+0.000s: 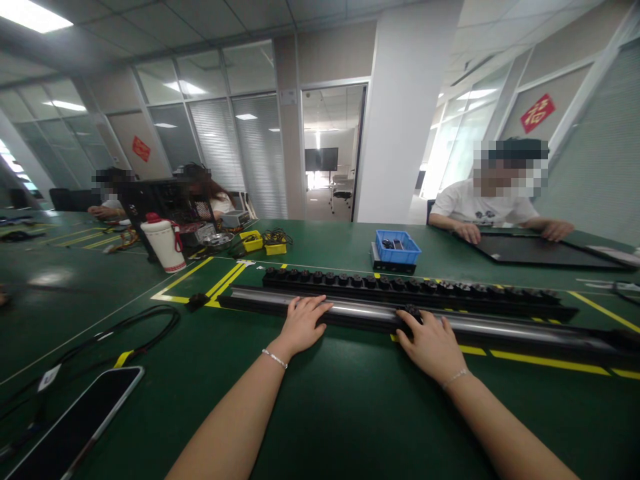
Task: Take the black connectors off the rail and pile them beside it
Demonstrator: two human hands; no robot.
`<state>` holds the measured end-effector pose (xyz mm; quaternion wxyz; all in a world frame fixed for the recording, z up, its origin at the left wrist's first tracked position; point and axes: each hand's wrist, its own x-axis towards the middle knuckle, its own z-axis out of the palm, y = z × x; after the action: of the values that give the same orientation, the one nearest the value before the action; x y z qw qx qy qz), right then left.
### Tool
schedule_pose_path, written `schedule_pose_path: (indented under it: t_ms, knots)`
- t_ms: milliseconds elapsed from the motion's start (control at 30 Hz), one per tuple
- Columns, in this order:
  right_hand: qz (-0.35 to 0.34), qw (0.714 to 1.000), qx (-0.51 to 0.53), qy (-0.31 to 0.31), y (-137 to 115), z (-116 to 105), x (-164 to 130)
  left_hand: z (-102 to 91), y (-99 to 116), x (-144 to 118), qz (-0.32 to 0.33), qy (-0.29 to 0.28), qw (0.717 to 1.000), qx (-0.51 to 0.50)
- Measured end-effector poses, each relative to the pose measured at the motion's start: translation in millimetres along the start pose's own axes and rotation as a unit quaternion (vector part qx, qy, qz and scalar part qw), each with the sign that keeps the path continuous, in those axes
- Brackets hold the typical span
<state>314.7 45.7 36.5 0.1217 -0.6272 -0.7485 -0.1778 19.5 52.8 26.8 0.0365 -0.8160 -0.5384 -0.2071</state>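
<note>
A long black rail with a silver rod (360, 310) lies across the green table in front of me. My left hand (303, 323) rests flat on it, fingers spread over the rod. My right hand (430, 343) lies further right on the same rail, fingertips on a small black round part (413, 311); whether it grips that part I cannot tell. Just behind, a second black bar (410, 288) carries a row of several black knobs.
A blue bin (397, 247) stands behind the bars. A white jug (163, 243) and yellow boxes (263, 242) sit at the back left. A phone (75, 423) and black cables (125, 330) lie near left. Across the table a person leans on a black panel (540, 252).
</note>
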Motion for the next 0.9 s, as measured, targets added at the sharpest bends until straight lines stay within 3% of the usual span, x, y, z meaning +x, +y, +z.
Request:
schedule_pose_path:
  t_ms: [467,900]
  knots:
    - [-0.049,0.997,0.062,0.013,-12,2,-4,-0.9,1,0,-0.002,0.000,1.000,-0.003]
    - [-0.064,0.996,0.048,0.024,-25,6,-5,-0.1,1,0,-0.005,0.000,1.000,-0.003]
